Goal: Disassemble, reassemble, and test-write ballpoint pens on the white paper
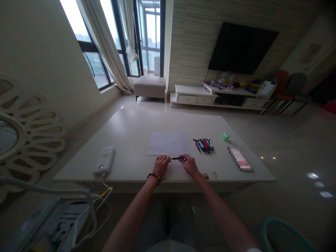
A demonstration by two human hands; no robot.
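A dark pen (175,159) lies level between my two hands, just in front of a white sheet of paper (170,142) on the white table (131,127). My left hand (161,166), with a beaded bracelet at its wrist, is closed at the pen's left end. The fingers of my right hand (188,164) pinch its right end. To the right of the paper lies a group of several colored pens (204,145), side by side.
A white power bank (105,161) with a cable sits at the table's left. Rightward are a green container (225,137), a pixelated phone-shaped object (240,159) and small items (206,176) near the front edge. A teal bin (286,232) stands at lower right.
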